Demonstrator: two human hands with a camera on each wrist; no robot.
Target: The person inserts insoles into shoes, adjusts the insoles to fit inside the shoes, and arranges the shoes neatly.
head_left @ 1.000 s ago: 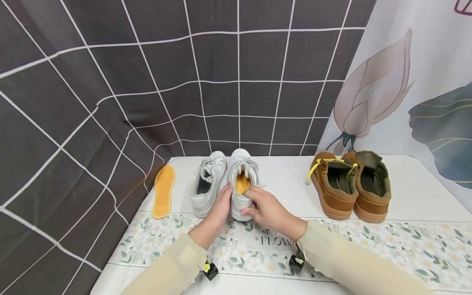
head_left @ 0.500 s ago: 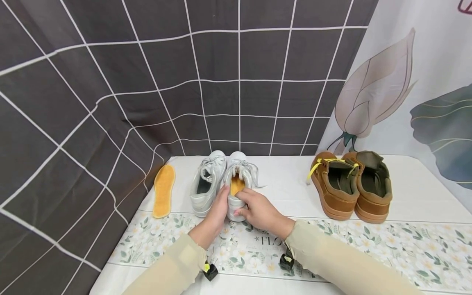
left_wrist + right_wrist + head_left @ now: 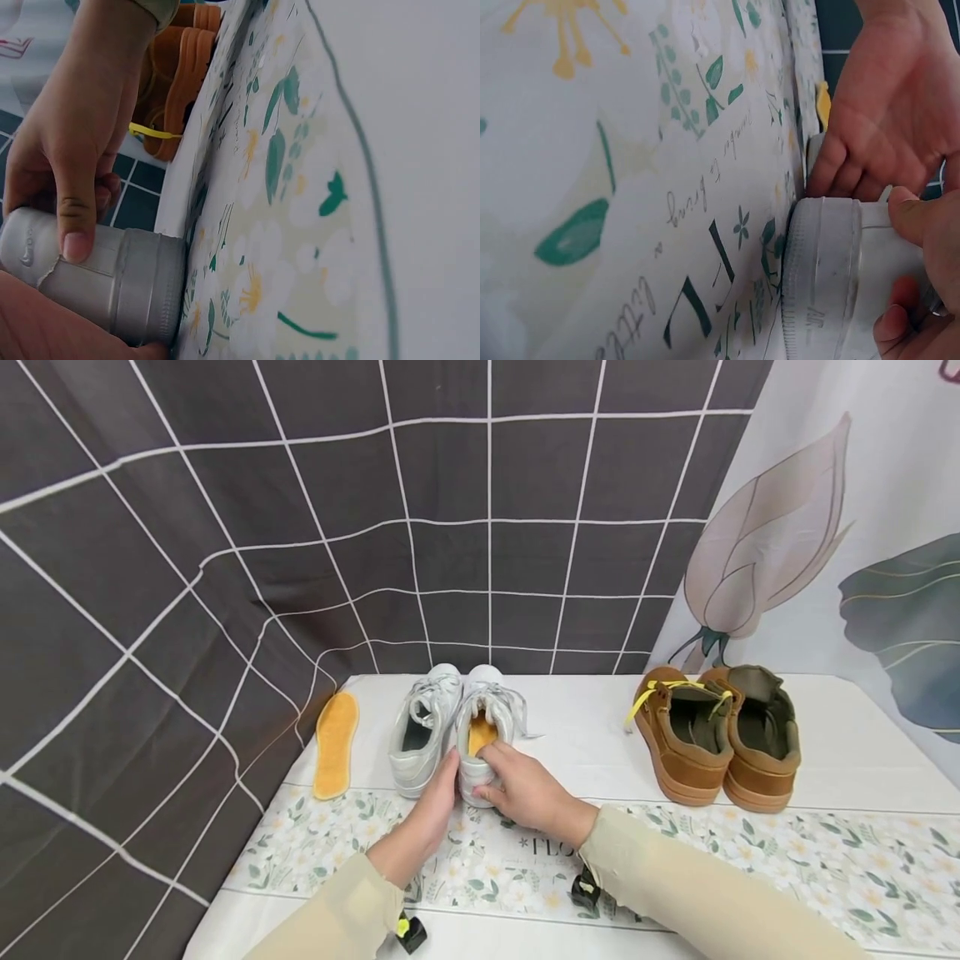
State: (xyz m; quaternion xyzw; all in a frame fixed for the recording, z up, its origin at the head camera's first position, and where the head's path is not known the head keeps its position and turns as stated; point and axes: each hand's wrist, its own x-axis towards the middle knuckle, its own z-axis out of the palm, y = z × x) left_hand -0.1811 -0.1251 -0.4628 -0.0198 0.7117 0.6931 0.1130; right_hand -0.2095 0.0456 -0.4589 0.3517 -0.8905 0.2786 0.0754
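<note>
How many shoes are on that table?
4. One white shoe, its heel pinched by the right hand; a second white shoe just left of it; a brown shoe with yellow lace and another brown shoe, side by side farther right.

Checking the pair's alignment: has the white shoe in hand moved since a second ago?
Yes: the held white shoe has shifted left, toward the other white shoe.

There are two white shoes [image 3: 411,770] [image 3: 471,772], two brown shoes [image 3: 693,770] [image 3: 767,770] and two yellow insoles [image 3: 336,746] [image 3: 481,731]. Two hands [image 3: 433,806] [image 3: 529,789], two sleeves [image 3: 333,914] [image 3: 712,881] and one worktop [image 3: 577,727] show.
</note>
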